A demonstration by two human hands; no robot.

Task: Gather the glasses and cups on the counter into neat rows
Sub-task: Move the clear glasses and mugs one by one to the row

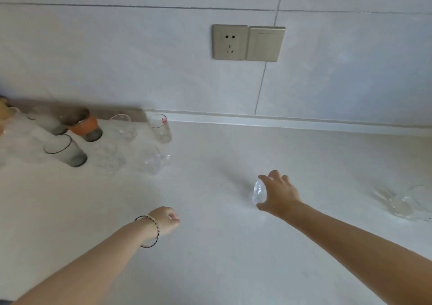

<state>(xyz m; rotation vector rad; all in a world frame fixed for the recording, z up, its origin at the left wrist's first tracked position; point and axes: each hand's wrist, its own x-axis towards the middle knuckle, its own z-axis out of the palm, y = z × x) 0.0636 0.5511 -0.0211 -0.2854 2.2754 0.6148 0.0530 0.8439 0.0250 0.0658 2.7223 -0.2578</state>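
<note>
My right hand [279,193] is closed around a small clear glass [259,192] on the white counter [210,246], right of the middle. My left hand [167,219] hovers low over the counter as a loose fist holding nothing; a thin bracelet circles its wrist. At the back left stands a group of glasses: a grey glass with an orange band [85,123], a smoky grey glass [66,150], another grey glass [48,120], a clear glass with a red mark [160,127], a clear glass [124,127] and two clear faceted glasses [153,161] [109,158].
More clear glassware [404,203] sits at the right edge of the counter. A wall socket and switch [247,43] are on the tiled wall behind. A yellowish object [4,111] shows at the far left edge.
</note>
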